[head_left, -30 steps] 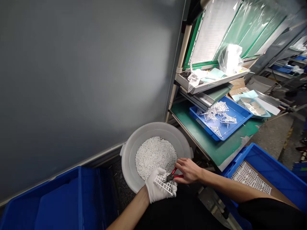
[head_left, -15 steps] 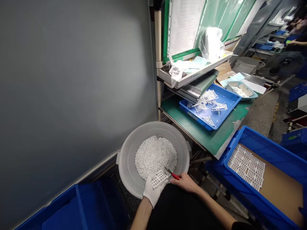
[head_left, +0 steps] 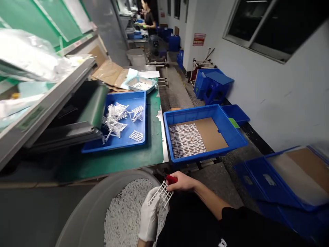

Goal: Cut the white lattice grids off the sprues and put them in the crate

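Note:
My left hand [head_left: 149,215], in a white glove, is closed on a white plastic grid frame [head_left: 161,196] held over a translucent basin [head_left: 87,214]. The basin holds a heap of small white plastic pieces [head_left: 125,216]. My bare right hand [head_left: 181,181] is closed on red-handled cutters [head_left: 171,178], touching the frame's upper edge. The cutter's jaws are hidden behind the frame.
A blue crate [head_left: 232,135] with cardboard and white grid sheets [head_left: 186,140] stands ahead on the right. A blue tray [head_left: 142,118] of cut frames lies on the green bench mat [head_left: 133,159]. More blue bins [head_left: 259,175] sit at right. A person [head_left: 148,19] works far off.
The view swung sharply right, from the grey wall and basin to the aisle and crates. Both hands stay together at the basin's edge, holding frame and cutters.

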Demonstrator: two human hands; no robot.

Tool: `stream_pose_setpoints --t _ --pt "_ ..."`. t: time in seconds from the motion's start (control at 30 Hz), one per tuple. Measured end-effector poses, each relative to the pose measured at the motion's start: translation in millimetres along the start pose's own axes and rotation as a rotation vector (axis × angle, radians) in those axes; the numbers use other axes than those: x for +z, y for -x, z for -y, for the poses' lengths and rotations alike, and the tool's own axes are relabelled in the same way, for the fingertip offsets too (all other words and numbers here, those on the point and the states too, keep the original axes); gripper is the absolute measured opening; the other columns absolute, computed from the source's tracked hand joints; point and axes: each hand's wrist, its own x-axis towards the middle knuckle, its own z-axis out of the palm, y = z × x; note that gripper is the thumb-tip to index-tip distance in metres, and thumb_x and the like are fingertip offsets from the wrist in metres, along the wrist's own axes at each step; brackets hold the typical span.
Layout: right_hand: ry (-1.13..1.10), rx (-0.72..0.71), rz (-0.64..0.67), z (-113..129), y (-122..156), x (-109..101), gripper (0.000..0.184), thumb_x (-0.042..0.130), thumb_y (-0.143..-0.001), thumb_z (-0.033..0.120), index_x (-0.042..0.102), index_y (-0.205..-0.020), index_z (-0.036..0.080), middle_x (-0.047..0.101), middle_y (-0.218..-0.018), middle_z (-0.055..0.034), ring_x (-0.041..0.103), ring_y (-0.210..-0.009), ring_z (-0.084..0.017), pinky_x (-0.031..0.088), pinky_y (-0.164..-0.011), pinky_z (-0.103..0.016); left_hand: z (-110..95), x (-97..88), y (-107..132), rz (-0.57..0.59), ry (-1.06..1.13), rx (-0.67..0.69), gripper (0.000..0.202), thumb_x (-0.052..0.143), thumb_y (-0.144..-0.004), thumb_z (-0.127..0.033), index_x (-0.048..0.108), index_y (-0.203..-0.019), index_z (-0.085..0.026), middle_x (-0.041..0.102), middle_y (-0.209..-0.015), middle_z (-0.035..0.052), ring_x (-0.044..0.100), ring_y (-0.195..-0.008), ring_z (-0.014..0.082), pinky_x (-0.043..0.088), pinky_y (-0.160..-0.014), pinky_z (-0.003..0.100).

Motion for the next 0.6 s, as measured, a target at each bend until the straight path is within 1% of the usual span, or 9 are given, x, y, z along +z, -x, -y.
stream_pose_setpoints --t 0.07,0.13,0.2,0.27,0.33,0.4,0.43,0.5,0.6 --pt "-0.006 -0.048 -0.057 10.2 3.4 -30.6 0.045 0.083 -0.063 0.051 0.067 -0.080 0.012 0.056 -0.068 0.0029 0.048 -0.062 -0.010 0.039 -0.059 -0.022 -17.8 29.5 -20.3 0.080 -0.008 0.003 0.055 0.083 -0.066 -0.047 0.068 -0.108 -0.015 0.073 -0.109 0.0121 0.069 -0.102 0.0315 0.059 -0.083 0.037" --pt "0.020 -0.078 -0.186 21.2 4.2 -72.1 0.046 0.082 -0.065 0.052 0.068 -0.084 0.013 0.060 -0.074 0.0010 0.052 -0.068 -0.012 0.042 -0.063 -0.024 -32.3 55.7 -40.1 0.122 0.012 0.039 0.059 0.081 -0.071 -0.047 0.064 -0.118 -0.017 0.071 -0.117 0.0118 0.068 -0.105 0.0295 0.059 -0.083 0.036" --pt "0.073 -0.065 -0.388 30.5 6.3 -129.4 0.044 0.076 -0.075 0.051 0.068 -0.096 0.014 0.065 -0.088 -0.0021 0.057 -0.079 -0.015 0.046 -0.071 -0.027 -44.2 74.8 -57.7 0.123 0.019 0.096 0.060 0.077 -0.077 -0.049 0.059 -0.127 -0.020 0.068 -0.122 0.0111 0.068 -0.104 0.0256 0.058 -0.082 0.033" --pt "0.159 0.018 -0.623 34.8 12.3 -198.9 0.039 0.065 -0.087 0.048 0.064 -0.109 0.016 0.066 -0.103 -0.0046 0.059 -0.090 -0.017 0.047 -0.078 -0.028 -52.7 83.6 -70.9 0.103 0.015 0.133 0.058 0.073 -0.080 -0.050 0.058 -0.127 -0.020 0.067 -0.122 0.0105 0.068 -0.100 0.0223 0.058 -0.082 0.032" --pt "0.263 0.184 -0.788 32.5 20.9 -269.1 0.035 0.061 -0.092 0.044 0.062 -0.110 0.014 0.065 -0.104 -0.0067 0.060 -0.091 -0.018 0.049 -0.078 -0.030 -55.8 80.7 -78.9 0.071 -0.004 0.121 0.056 0.073 -0.081 -0.051 0.058 -0.125 -0.019 0.067 -0.120 0.0101 0.069 -0.098 0.0218 0.058 -0.085 0.032" --pt "0.345 0.392 -0.849 23.4 28.7 -326.5 0.031 0.063 -0.094 0.040 0.062 -0.108 0.013 0.064 -0.104 -0.0067 0.061 -0.090 -0.018 0.052 -0.079 -0.032 -52.1 67.3 -82.1 0.039 -0.048 0.075 0.057 0.074 -0.080 -0.051 0.059 -0.125 -0.019 0.068 -0.118 0.0094 0.069 -0.099 0.0226 0.057 -0.088 0.033" --pt "0.376 0.500 -0.847 16.3 31.3 -347.6 0.030 0.063 -0.094 0.039 0.062 -0.108 0.012 0.064 -0.104 -0.0066 0.062 -0.090 -0.018 0.054 -0.079 -0.033 -47.8 57.7 -82.5 0.021 -0.075 0.049 0.058 0.073 -0.080 -0.052 0.059 -0.125 -0.019 0.069 -0.118 0.0090 0.069 -0.100 0.0230 0.057 -0.090 0.033" --pt "0.416 0.703 -0.798 -1.6 33.0 -373.2 0.029 0.063 -0.095 0.037 0.062 -0.109 0.012 0.064 -0.105 -0.0064 0.063 -0.090 -0.017 0.056 -0.079 -0.034 -36.0 35.6 -82.1 -0.025 -0.135 0.001 0.058 0.072 -0.081 -0.055 0.060 -0.125 -0.020 0.069 -0.119 0.0078 0.068 -0.104 0.0234 0.056 -0.091 0.033" --pt "0.443 0.929 -0.680 -33.2 27.2 -381.4 0.028 0.063 -0.096 0.036 0.062 -0.112 0.013 0.064 -0.107 -0.0068 0.064 -0.089 -0.016 0.058 -0.078 -0.034 -18.1 4.9 -81.3 -0.125 -0.206 -0.074 0.057 0.071 -0.080 -0.058 0.061 -0.124 -0.023 0.069 -0.119 0.0052 0.067 -0.107 0.0237 0.056 -0.092 0.032"
